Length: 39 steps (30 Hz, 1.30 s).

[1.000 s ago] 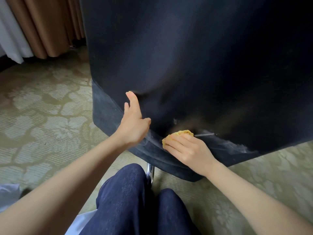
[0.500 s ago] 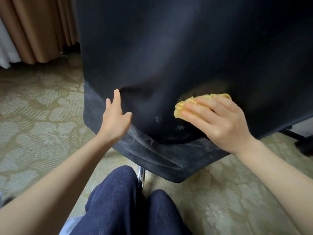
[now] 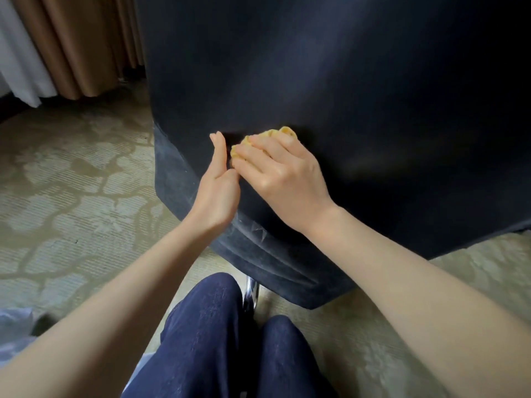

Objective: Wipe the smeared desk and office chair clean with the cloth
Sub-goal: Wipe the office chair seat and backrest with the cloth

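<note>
A black office chair (image 3: 344, 81) fills the upper right, its dark back close in front of me. My right hand (image 3: 284, 173) presses a bunched yellow cloth (image 3: 283, 132) against the chair's lower back, fingers laid over it; the thumb is hidden. Just to the left, my left hand (image 3: 217, 193) rests edge-on against the chair with straight fingers, almost touching the cloth. Pale scuff marks (image 3: 258, 232) show on the dusty lower edge of the chair under my wrists. No desk is in view.
My knees in blue jeans (image 3: 207, 340) are on the patterned carpet (image 3: 71, 196) right below the chair. A chrome chair post (image 3: 251, 294) stands between knees and chair. Brown and white curtains (image 3: 86, 44) hang at the back left. A pale bundle (image 3: 14, 326) lies lower left.
My right hand has carried the cloth up from the chair's lower edge, then left across the back until it is beside my left hand. The left hand stays braced on the chair.
</note>
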Available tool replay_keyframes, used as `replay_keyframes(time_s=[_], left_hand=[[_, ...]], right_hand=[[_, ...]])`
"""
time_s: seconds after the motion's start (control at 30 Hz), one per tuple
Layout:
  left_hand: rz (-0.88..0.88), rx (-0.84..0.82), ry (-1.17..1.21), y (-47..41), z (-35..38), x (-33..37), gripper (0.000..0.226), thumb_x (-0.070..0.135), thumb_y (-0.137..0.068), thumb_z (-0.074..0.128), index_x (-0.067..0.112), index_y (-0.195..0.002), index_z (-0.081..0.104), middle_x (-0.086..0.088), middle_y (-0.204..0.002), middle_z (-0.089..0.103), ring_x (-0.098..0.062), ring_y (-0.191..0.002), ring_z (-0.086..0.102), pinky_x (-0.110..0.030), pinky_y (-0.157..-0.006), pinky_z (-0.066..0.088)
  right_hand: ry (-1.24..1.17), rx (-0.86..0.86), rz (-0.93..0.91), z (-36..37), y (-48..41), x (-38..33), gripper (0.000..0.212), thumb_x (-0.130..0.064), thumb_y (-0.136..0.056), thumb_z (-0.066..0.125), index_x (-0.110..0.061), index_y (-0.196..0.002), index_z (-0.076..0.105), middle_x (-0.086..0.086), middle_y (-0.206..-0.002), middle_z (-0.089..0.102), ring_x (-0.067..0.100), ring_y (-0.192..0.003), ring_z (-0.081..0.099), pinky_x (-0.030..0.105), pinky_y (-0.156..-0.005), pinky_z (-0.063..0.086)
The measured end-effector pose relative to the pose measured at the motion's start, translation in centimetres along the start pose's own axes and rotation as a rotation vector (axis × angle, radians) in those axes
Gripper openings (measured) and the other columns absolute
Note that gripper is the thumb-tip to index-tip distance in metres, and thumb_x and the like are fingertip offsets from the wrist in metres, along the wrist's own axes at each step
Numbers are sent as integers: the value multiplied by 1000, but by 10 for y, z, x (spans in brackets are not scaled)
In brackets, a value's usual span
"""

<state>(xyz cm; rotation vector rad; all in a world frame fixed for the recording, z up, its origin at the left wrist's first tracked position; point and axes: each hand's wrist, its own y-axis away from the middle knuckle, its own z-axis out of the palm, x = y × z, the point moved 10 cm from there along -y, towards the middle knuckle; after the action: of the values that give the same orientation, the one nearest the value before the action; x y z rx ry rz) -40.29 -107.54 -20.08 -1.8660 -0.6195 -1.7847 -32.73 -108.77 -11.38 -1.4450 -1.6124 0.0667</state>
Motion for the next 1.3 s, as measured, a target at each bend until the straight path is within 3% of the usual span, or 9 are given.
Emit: replay_keyframes(time_s=[0.23, 0.37, 0.5, 0.63, 0.77, 0.97, 1.07, 1.13, 1.3], left_hand=[[-4, -62, -35, -6, 1, -13, 79, -5, -89, 30, 25, -152, -8, 15, -157, -7, 9, -132, 1, -19, -114, 9], [-28, -147, -202, -5, 3, -11, 84, -5, -91, 35, 28, -149, -15, 19, -156, -12, 5, -137, 11, -14, -105, 18], [-75, -140, -233, -3, 0, -7, 84, -3, -92, 37, 29, -150, -14, 22, -153, 1, 18, -72, 45, -5, -68, 37], [-69, -27, -236, 2, -4, -1, 83, 3, -91, 42, 29, -151, -9, 10, -159, 6, -10, -115, 50, -17, -79, 41], [-39, 24, -234, 13, 6, 9, 83, -1, -90, 44, 25, -152, -6, 9, -159, -7, -13, -144, 14, -13, -100, 18], [1, 59, -157, 21, 21, 25, 83, -6, -90, 38, 29, -151, -7, 8, -159, -13, -9, -143, 14, 11, -68, 22], [6, 48, -191, 14, 25, 26, 85, -5, -90, 37, 30, -150, -12, 5, -158, -18, -23, -145, 18, -21, -103, 34], [-4, 29, -221, 10, 26, 25, 87, -7, -88, 35, 31, -149, -14, 4, -158, -19, -32, -142, 23, -43, -110, 34], [-12, 26, -228, 2, 21, 22, 88, -9, -87, 35, 28, -149, -16, -1, -157, -22, -36, -143, 21, -54, -112, 26]], right_hand=[[-78, -312, -48, 24, 92, -30, 26, 0, -94, 48, -12, -86, 70, 4, -86, 67, 25, -84, 63, 37, -78, 49], [-105, -432, -154, 1, 163, -29, 18, -4, -94, 54, -12, -100, 70, 2, -98, 68, 21, -92, 63, 33, -85, 49], [-96, -424, -206, -41, 188, -7, 18, -4, -91, 60, -13, -102, 72, -1, -104, 70, 17, -97, 65, 29, -88, 48], [-6, -356, -225, -80, 177, 23, 21, -4, -90, 62, -15, -105, 73, -1, -109, 70, 17, -97, 67, 29, -89, 44], [64, -236, -188, -112, 137, 46, 18, -6, -93, 61, -14, -99, 76, 2, -106, 72, 20, -92, 69, 30, -79, 50], [99, -21, -147, -119, 81, 53, 15, -7, -87, 70, -17, -97, 77, 0, -103, 72, 18, -89, 70, 29, -78, 48], [42, 62, -85, -97, 56, 47, 11, -13, -85, 73, -19, -93, 78, -2, -100, 73, 16, -88, 70, 28, -79, 49], [-8, 103, -6, -81, 47, 44, 10, -14, -84, 74, -20, -92, 78, -4, -99, 73, 14, -88, 69, 28, -79, 50], [-42, 64, 121, -45, 64, 17, 16, -6, -87, 68, -17, -94, 77, -3, -101, 72, 15, -92, 67, 30, -83, 50]])
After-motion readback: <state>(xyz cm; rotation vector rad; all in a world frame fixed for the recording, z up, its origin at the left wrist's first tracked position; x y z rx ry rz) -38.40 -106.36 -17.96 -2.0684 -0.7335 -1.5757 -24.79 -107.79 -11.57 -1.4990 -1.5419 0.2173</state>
